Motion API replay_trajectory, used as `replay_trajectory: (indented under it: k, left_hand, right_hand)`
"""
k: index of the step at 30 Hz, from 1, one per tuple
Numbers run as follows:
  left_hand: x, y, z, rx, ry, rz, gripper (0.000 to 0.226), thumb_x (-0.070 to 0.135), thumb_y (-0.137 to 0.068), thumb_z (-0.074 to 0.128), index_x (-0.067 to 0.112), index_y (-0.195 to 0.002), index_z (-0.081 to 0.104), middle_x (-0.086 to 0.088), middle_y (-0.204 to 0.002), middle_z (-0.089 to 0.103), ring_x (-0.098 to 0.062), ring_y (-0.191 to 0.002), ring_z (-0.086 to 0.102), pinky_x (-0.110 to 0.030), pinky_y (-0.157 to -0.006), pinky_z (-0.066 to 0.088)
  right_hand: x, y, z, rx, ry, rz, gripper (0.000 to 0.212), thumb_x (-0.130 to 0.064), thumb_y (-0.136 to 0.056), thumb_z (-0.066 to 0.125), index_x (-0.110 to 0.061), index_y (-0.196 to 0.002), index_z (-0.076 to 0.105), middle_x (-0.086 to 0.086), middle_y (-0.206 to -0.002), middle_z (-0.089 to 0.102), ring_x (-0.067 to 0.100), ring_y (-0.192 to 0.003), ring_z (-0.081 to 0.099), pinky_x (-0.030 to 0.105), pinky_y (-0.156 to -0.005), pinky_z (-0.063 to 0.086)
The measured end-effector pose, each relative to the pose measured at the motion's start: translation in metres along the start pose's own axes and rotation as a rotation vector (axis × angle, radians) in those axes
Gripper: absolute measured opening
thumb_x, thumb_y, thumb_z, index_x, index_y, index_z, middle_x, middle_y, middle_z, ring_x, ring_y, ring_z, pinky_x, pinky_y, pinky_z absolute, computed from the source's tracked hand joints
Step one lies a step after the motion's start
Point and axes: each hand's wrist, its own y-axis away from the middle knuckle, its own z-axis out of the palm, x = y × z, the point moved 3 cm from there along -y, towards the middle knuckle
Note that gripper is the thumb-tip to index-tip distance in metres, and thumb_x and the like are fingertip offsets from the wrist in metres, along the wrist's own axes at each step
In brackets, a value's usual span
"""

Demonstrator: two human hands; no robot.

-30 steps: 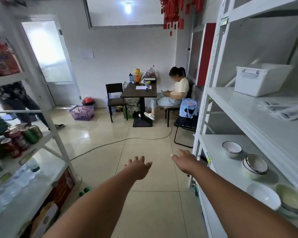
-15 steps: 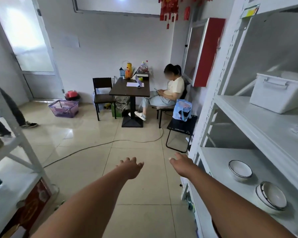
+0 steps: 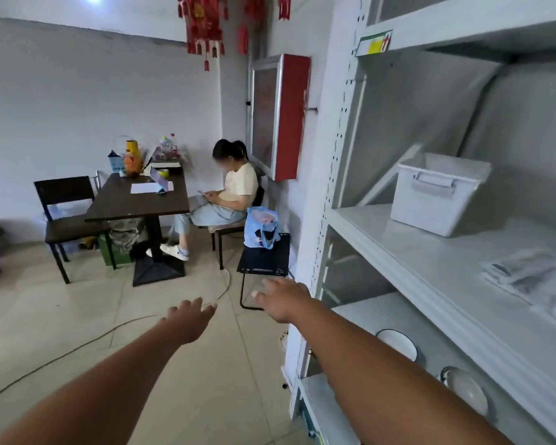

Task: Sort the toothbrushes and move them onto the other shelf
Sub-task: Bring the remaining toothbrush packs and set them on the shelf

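Plainly, no clear toothbrushes are showing anywhere in the head view; the nearest candidates are the blurred flat packets [image 3: 533, 277] lying on the middle board of the white shelf [image 3: 398, 252] at about three o'clock, and what they hold cannot be made out. Both hands are reaching forward with nothing in them: the left hand [image 3: 190, 319] is hanging over the tiled floor near six o'clock with its fingers spread loose, and the right hand [image 3: 283, 300] is stretching out beside the shelf's upright post, likewise unclenched and holding nothing.

Further up that board, a white bin [image 3: 437, 194] is sitting near two o'clock. On the lower board, bowls [image 3: 397, 343] are resting around four o'clock, right under the right forearm. Beyond the hands, a black stool carrying a blue bag [image 3: 260, 228] is standing at twelve o'clock, a cable [image 3: 77, 345] is trailing across the floor at eight o'clock, and a seated person [image 3: 231, 187] is using a phone by the dark table [image 3: 138, 197] at eleven o'clock.

Judging from this, the main risks are these: the right forearm is passing close over the bowls and could knock one off the edge; a step forward could snag the cable or bump the stool; and because the view is smearing, the packets could be misread and sorted wrongly.
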Motion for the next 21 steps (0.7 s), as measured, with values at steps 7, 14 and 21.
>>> replay_trajectory:
  k: [7, 14, 21]
  left_hand:
    - [0.128, -0.088, -0.097, 0.219, -0.247, 0.228, 0.048, 0.030, -0.100, 0.029, 0.022, -0.147, 0.028, -0.010, -0.145, 0.038, -0.032, -0.131, 0.040, -0.044, -0.104, 0.038]
    - [0.297, -0.095, -0.159, 0.624, 0.346, 0.562, 0.037, 0.035, -0.095, 0.043, 0.007, -0.112, 0.059, -0.022, -0.112, 0.059, -0.043, -0.103, 0.055, -0.049, -0.087, 0.048]
    - [0.446, -0.019, -0.153, 0.546, 0.402, 1.063, 0.027, 0.041, -0.094, 0.041, 0.020, -0.098, 0.058, -0.003, -0.097, 0.063, -0.027, -0.091, 0.061, -0.037, -0.076, 0.049]
  right_hand:
    - [0.078, -0.034, -0.117, 0.262, -0.052, 0.083, 0.057, -0.051, -0.098, 0.026, -0.022, -0.144, 0.041, 0.013, -0.146, 0.045, 0.033, -0.132, 0.043, 0.044, -0.106, 0.030]
    - [0.208, 0.017, -0.178, 0.336, -0.085, 0.323, 0.059, -0.053, -0.099, 0.024, -0.016, -0.135, 0.051, 0.014, -0.144, 0.050, 0.033, -0.131, 0.046, 0.045, -0.106, 0.032]
    - [0.325, 0.117, -0.191, 0.549, -0.141, 0.696, 0.036, -0.037, -0.096, 0.038, -0.013, -0.110, 0.062, 0.013, -0.122, 0.063, 0.034, -0.116, 0.055, 0.039, -0.097, 0.039]
